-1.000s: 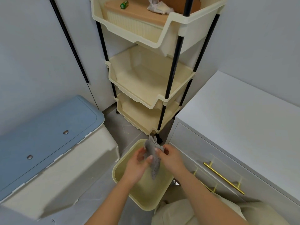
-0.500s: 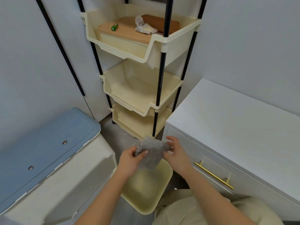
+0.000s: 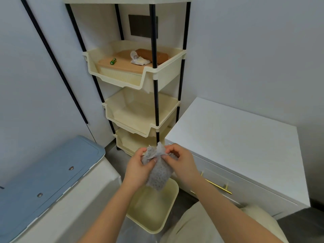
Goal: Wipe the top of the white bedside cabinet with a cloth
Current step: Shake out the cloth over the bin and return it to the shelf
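Grey cloth (image 3: 158, 174), left fingers (image 3: 140, 153) and right fingers (image 3: 173, 149) pinching its bunched top

We count two hands, a left hand (image 3: 138, 168) and a right hand (image 3: 183, 163), one cloth (image 3: 158, 173), one cabinet (image 3: 233, 137) with one gold handle (image 3: 218, 186), one rack (image 3: 164, 79) with three trays (image 3: 126, 118) and four black poles (image 3: 154, 32), one bin (image 3: 150, 211), one blue lid (image 3: 43, 172) with two studs (image 3: 71, 168), one battery (image 3: 113, 61) and one brown roll (image 3: 151, 56).

floor (image 3: 112, 155): cream tub (image 3: 154, 213), tiered rack (image 3: 155, 102), white cabinet (image 3: 233, 137), blue-lidded box (image 3: 43, 176) | rack upper tray (image 3: 166, 79): wood-lidded basket (image 3: 122, 64)
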